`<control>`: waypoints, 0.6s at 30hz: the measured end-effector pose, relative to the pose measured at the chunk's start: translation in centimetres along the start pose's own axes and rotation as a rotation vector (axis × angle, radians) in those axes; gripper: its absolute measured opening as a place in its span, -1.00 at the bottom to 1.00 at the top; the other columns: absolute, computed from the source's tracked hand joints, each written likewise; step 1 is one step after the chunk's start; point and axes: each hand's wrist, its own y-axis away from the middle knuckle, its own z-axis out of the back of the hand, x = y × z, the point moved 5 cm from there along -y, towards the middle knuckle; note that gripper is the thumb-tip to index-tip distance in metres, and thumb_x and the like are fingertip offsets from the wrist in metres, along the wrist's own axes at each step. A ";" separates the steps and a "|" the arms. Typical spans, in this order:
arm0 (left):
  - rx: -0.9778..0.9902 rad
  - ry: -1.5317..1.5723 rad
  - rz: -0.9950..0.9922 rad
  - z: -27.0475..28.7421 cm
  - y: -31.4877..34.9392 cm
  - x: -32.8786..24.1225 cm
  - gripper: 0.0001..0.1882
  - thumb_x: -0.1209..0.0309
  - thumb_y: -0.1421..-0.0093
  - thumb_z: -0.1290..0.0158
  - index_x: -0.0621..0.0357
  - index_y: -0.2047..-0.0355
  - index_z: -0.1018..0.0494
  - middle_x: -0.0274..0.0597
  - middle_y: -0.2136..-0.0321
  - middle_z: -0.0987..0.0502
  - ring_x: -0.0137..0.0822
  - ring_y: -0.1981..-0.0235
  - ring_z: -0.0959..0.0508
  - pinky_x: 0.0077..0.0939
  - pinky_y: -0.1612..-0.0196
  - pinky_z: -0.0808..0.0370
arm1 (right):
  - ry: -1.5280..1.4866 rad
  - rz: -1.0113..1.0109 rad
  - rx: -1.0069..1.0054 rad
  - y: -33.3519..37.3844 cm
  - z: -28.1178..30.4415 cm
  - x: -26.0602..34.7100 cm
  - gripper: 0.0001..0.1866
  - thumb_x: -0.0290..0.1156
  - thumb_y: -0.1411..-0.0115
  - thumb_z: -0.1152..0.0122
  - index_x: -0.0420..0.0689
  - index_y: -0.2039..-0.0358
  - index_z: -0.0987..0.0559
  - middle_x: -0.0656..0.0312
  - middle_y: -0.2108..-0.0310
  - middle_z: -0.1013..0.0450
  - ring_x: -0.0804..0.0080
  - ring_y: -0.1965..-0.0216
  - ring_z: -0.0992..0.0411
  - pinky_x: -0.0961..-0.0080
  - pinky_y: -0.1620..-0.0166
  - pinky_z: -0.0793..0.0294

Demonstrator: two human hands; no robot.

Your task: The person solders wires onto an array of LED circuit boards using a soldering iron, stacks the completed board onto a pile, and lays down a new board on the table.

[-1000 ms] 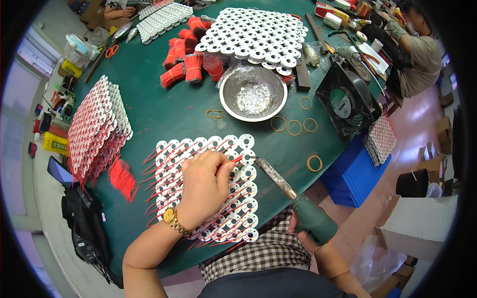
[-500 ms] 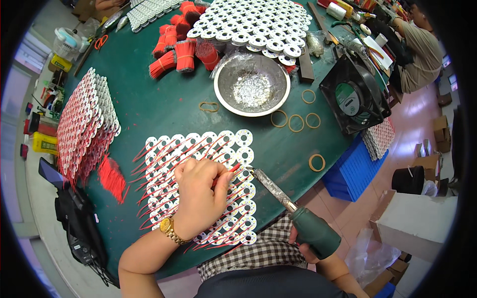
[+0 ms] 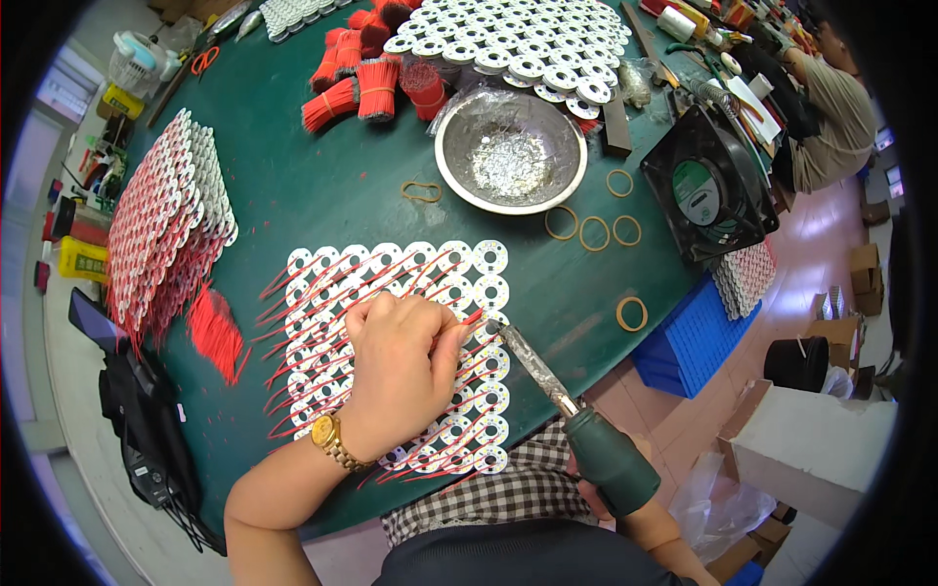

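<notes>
My left hand (image 3: 403, 354), a gold watch on its wrist, is closed over a sheet of white ring-shaped circuit boards (image 3: 490, 258). Its thumb and fingers pinch red wires (image 3: 473, 317), whose ends reach a board in the right-hand column. My right hand (image 3: 592, 496), mostly hidden, is wrapped round the green handle of a soldering iron (image 3: 614, 463). The iron's tip is at that same board, beside the wire ends; whether it touches them I cannot make out. Red wires lie slanted across most of the other boards and stick out past the left edge.
A metal bowl (image 3: 512, 203) stands beyond the sheet, with rubber bands (image 3: 631, 313) near it. Wire bundles (image 3: 376, 90) and stacked white boards (image 3: 528, 44) lie behind. At left are a wired stack (image 3: 166, 220) and loose wires (image 3: 213, 332); at right, a black fan (image 3: 705, 186) and blue crate (image 3: 696, 337).
The whole view has shifted a little. My left hand still pinches the red wires, and the iron's tip stays at the same board in the right-hand column.
</notes>
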 end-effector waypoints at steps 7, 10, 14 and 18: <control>-0.002 -0.005 0.005 0.1 0.0 0.0 -0.91 0.42 -0.13 -0.16 0.07 0.49 -0.48 -0.30 0.57 -0.37 -0.25 0.42 -0.32 -0.27 0.16 -0.16 | 0.175 0.064 0.016 -0.7 1.0 1.4 -0.59 -0.21 0.11 -0.36 -0.10 0.22 -0.60 0.20 0.35 -0.51 0.27 0.44 -0.50 0.40 0.42 -0.49; 0.007 0.000 0.018 0.2 -0.1 -0.1 -0.91 0.42 -0.13 -0.15 0.06 0.49 -0.48 -0.31 0.58 -0.38 -0.26 0.43 -0.33 -0.27 0.15 -0.16 | 0.298 0.046 -0.058 -1.3 1.3 2.0 -0.75 -0.39 0.03 -0.21 -0.25 0.33 -0.54 0.23 0.55 -0.44 0.36 0.58 -0.39 0.47 0.50 -0.36; -0.010 0.047 0.048 0.9 -0.7 0.3 -0.92 0.45 -0.12 -0.16 0.12 0.47 -0.49 -0.28 0.56 -0.43 -0.25 0.44 -0.37 -0.32 0.22 -0.25 | 0.222 0.043 -0.075 -1.3 1.4 1.3 -0.66 -0.32 -0.07 -0.18 -0.27 0.19 -0.51 0.26 0.56 -0.43 0.43 0.58 -0.35 0.48 0.51 -0.34; -0.087 0.127 0.075 1.9 -1.7 0.2 -0.93 0.47 -0.10 -0.21 0.17 0.46 -0.54 -0.23 0.52 -0.53 -0.28 0.47 -0.44 -0.37 0.29 -0.33 | 0.115 -0.078 -0.077 0.4 0.8 -1.9 -0.59 -0.20 -0.06 -0.22 -0.18 0.12 -0.53 0.26 0.41 -0.48 0.36 0.47 -0.43 0.45 0.43 -0.40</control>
